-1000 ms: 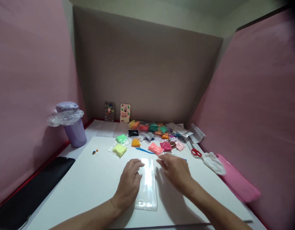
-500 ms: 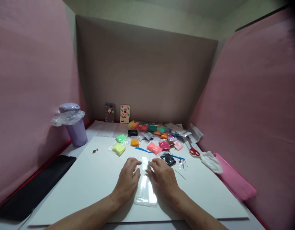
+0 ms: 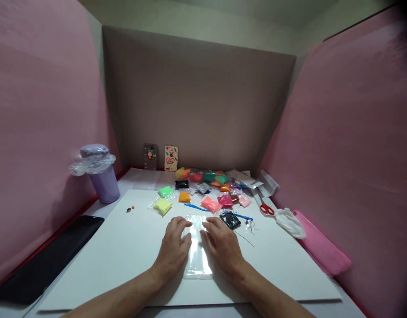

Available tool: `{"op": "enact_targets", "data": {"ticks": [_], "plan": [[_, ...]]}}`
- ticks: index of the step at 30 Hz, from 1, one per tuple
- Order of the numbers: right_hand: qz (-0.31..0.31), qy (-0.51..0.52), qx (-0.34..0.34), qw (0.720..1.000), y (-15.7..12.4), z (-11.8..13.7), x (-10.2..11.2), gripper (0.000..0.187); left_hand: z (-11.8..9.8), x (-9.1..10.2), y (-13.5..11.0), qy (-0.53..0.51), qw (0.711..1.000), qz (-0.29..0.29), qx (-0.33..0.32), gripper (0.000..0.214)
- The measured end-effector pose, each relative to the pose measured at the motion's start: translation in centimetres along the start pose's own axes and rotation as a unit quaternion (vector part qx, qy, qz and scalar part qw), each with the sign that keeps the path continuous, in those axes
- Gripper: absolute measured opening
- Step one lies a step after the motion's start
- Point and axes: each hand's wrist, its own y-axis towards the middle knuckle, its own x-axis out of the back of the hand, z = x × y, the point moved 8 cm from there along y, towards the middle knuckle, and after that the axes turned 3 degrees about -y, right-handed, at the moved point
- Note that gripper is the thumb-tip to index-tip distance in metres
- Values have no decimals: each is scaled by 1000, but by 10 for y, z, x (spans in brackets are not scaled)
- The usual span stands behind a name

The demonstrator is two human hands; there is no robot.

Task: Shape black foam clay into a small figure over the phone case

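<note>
At the clear case, left fingers and right fingers, parted and empty, partly hide its sides

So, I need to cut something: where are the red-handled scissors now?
In the head view, the red-handled scissors lie on the right side, beyond the right hand, between a pale pink packet and a white cloth.
</note>
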Motion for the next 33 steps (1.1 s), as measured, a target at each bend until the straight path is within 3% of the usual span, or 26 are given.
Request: {"op": "enact_targets", "data": {"ticks": [9,21,27,33], "plan": [[-14,18,-7,1000,0,1,4,19,-9,3,0,9,1000,2,-24,25],[-31,48,-11,998,-1,-3,5,21,-7,3,-1,17,1000,6,-17,26],[-37,44,-31,998,-1,-7,6,20,-5,2,-2,68,997,15,13,28],[-34,63,-29,997,-1,-7,5,20,-8,1,-2,43,999,28,5,28]]}}
